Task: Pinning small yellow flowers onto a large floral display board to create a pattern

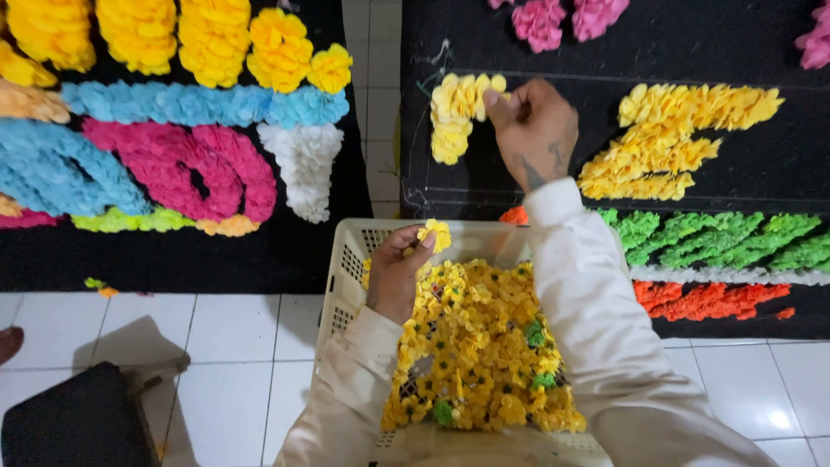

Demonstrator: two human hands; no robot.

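Note:
My left hand hovers over a white plastic basket and pinches one small yellow paper flower between thumb and fingers. The basket is full of loose yellow paper flowers, with a few green ones mixed in. My right hand reaches forward to a black board and presses its fingertips against a cluster of yellow flowers fixed there. Whether a flower sits under those fingers is hidden.
More flower shapes cover the right board: yellow, green, orange-red, pink. A second black board at left carries yellow, blue, pink and white shapes. White floor tiles lie below, with a dark object at bottom left.

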